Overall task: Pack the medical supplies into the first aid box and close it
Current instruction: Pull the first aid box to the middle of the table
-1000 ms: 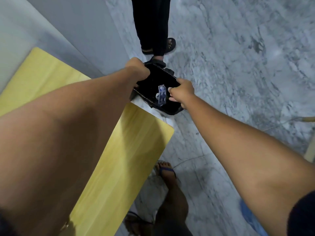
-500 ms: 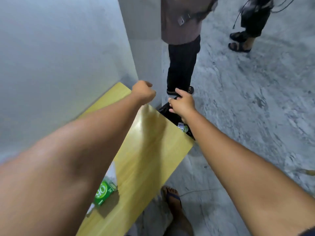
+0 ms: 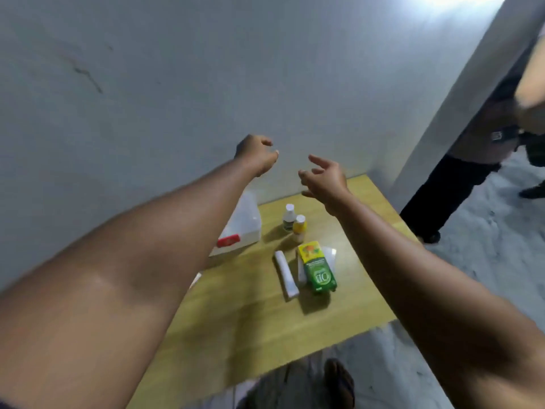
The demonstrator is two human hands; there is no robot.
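Observation:
A translucent white first aid box (image 3: 240,228) with a red latch sits on the yellow wooden table (image 3: 250,320), partly hidden by my left forearm. To its right stand a white-capped bottle (image 3: 289,217) and a small yellow bottle (image 3: 299,228). In front of them lie a white roll (image 3: 285,273), a green and yellow carton (image 3: 317,267) and a white flat pack (image 3: 330,256) under it. My left hand (image 3: 256,153) and my right hand (image 3: 324,180) hover above the table's far end, both empty with fingers loosely apart.
A grey wall (image 3: 177,84) rises right behind the table. A person in dark trousers (image 3: 448,190) stands by the wall corner at the right. Marble floor (image 3: 486,261) lies to the right. My foot (image 3: 339,382) shows below the table's front edge.
The view has swung left from the black bag at the table's end to the tabletop. Both hands have let go of the bag and now hang empty over the table.

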